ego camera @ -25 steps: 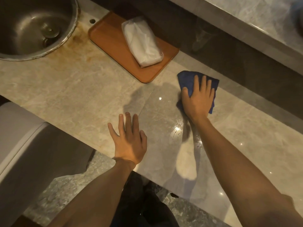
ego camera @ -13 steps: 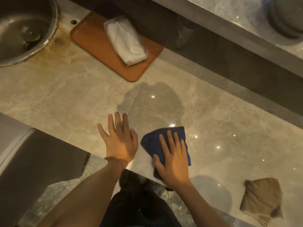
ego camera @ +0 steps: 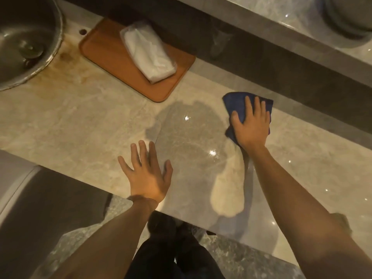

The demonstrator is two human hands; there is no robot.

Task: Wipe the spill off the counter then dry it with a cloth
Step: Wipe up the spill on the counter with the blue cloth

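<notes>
A beige marble counter point(ego camera: 80, 125) runs across the view. My right hand point(ego camera: 251, 125) presses flat on a blue cloth point(ego camera: 235, 101) near the counter's back edge, fingers spread over it. A wet, glossy sheen point(ego camera: 191, 141) lies on the stone between my two hands. My left hand point(ego camera: 146, 174) rests flat on the counter near its front edge, fingers apart, holding nothing.
An orange tray point(ego camera: 108, 57) with a white plastic-wrapped pack point(ego camera: 147, 51) sits at the back, left of the cloth. A round metal sink point(ego camera: 26, 39) is at the far left, with brown stains beside it. A dark backsplash ledge point(ego camera: 261, 57) runs behind. A grey appliance point(ego camera: 30, 208) stands below left.
My right hand has pushed the blue cloth from the counter's front edge beside my left hand away to the back right. The left hand stays put. The view has shifted left, hiding a beige cloth.
</notes>
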